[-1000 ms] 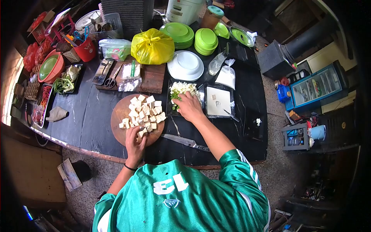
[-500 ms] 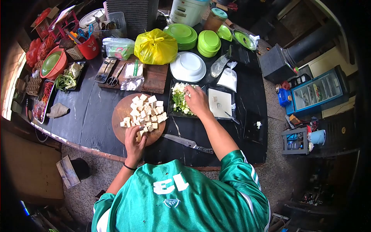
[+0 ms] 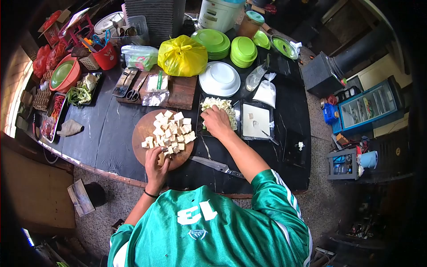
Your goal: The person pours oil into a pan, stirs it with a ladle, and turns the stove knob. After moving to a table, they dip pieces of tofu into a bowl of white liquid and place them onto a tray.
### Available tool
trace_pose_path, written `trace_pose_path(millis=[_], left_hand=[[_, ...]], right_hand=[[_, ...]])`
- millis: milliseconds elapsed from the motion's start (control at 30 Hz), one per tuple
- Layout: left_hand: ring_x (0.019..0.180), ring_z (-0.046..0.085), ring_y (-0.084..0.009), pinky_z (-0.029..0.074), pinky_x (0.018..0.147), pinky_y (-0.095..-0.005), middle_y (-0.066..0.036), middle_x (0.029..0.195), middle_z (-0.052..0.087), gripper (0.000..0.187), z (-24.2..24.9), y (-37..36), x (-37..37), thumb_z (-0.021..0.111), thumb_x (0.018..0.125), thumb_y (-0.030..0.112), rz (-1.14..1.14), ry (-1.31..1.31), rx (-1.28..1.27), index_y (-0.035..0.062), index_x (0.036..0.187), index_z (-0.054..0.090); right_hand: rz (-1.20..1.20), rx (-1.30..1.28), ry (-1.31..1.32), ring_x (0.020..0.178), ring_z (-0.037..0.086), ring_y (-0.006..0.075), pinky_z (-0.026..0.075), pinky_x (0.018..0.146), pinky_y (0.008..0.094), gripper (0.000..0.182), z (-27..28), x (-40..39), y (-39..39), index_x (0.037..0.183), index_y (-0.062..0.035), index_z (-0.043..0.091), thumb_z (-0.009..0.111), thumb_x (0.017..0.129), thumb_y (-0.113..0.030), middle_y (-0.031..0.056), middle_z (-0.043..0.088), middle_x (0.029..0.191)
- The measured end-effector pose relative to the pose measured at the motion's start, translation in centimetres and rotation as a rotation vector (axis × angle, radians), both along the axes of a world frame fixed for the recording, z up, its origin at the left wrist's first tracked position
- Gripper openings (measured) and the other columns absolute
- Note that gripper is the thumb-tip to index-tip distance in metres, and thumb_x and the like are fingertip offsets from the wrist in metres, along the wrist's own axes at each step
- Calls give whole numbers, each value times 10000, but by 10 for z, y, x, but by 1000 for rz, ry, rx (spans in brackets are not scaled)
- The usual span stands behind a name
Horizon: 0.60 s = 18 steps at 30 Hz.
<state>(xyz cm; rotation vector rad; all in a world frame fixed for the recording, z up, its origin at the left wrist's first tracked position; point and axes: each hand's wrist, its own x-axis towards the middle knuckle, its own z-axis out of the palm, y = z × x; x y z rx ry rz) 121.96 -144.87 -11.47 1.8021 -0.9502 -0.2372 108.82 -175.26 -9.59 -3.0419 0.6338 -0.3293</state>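
Observation:
My left hand (image 3: 156, 165) rests at the near edge of the round wooden cutting board (image 3: 141, 129), its thumb and curved fingers apart around pale cubes that look like tofu (image 3: 171, 130). More of these cubes are heaped on the board. My right hand (image 3: 216, 122) reaches into a dark square tray of chopped white and green vegetables (image 3: 231, 113), fingers curled down into the pieces; its fingertips are partly hidden. A large knife (image 3: 212, 164) lies on the table between my forearms.
Right of the vegetables stands a tray of white batter-like liquid (image 3: 255, 118) with a spoon in it. Behind are white plates (image 3: 219, 79), a yellow plastic bag (image 3: 182, 55), green plates (image 3: 243, 51) and a wooden board (image 3: 180, 93) with scissors. A bag of white powder (image 3: 266, 92) sits at right.
My right hand has moved left and toward me within the vegetable tray, and more white pieces show around it. The left hand stays at the board's edge. The view has shifted slightly.

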Motion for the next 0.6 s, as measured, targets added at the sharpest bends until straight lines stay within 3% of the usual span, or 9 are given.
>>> trace_pose_path(millis=[67,267,433,600], left_hand=[[1145,650,-346,543,981,-415,-143,1219,684,410,-1,3,0,778,830,-20,-2,-15,-7,39,1228,697],[1137,655,-338,543,981,-415,-139,1212,687,415,0,1,-2,773,831,-26,-14,-4,-16,48,1234,707],[1124,654,-331,542,953,-405,-126,1208,688,426,-2,-2,-5,774,829,-26,-41,27,6,57,1242,714],[1121,651,-327,541,934,-399,-121,1204,687,437,3,-2,-5,771,818,-37,-29,9,6,52,1242,712]], right_hand=[[2,8,-2,1045,667,308,567,843,465,77,-4,-1,0,929,-77,741,678,887,-63,69,716,946],[-70,112,-31,1049,665,298,542,891,477,136,6,-9,-11,984,-105,776,677,898,-69,62,734,975],[7,-19,0,1068,672,293,550,886,466,123,4,-15,-9,927,-92,777,657,904,-78,65,739,904],[-35,79,-42,1064,670,304,548,897,482,80,6,-15,-8,937,-86,763,702,887,-72,71,749,931]])
